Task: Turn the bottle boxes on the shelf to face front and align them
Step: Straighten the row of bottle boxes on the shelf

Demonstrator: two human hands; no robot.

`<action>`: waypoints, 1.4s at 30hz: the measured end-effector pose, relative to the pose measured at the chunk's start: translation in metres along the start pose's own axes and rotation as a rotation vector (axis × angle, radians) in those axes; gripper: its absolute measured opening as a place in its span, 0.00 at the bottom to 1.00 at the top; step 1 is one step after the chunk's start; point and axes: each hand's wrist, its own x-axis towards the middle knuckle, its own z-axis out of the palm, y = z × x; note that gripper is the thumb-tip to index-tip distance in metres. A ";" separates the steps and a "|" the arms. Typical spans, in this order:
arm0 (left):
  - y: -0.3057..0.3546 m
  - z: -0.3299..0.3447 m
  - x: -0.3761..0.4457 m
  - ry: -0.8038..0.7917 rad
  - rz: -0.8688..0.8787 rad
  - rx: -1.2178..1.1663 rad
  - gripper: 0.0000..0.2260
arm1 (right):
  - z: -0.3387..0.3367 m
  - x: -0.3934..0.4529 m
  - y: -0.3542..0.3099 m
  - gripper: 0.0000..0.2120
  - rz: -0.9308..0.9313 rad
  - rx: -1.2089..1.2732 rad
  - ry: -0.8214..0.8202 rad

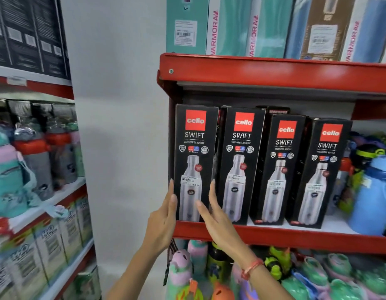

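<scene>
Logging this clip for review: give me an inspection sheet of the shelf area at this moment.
Surface: red shelf, white deck.
Job's things: four black bottle boxes, all facing front; leftmost box and second box sit further forward than third box and fourth box.
Clutter: another dark box behind the row; blue bottle at right.
Grippers: left hand and right hand flat against the leftmost box's two sides.
Cables: nothing seen.
Surroundings: boxes above, colourful bottles below, second rack left.
</scene>
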 end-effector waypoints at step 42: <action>0.056 0.104 -0.038 0.188 0.161 0.143 0.22 | -0.102 -0.039 0.055 0.29 -0.047 -0.203 0.271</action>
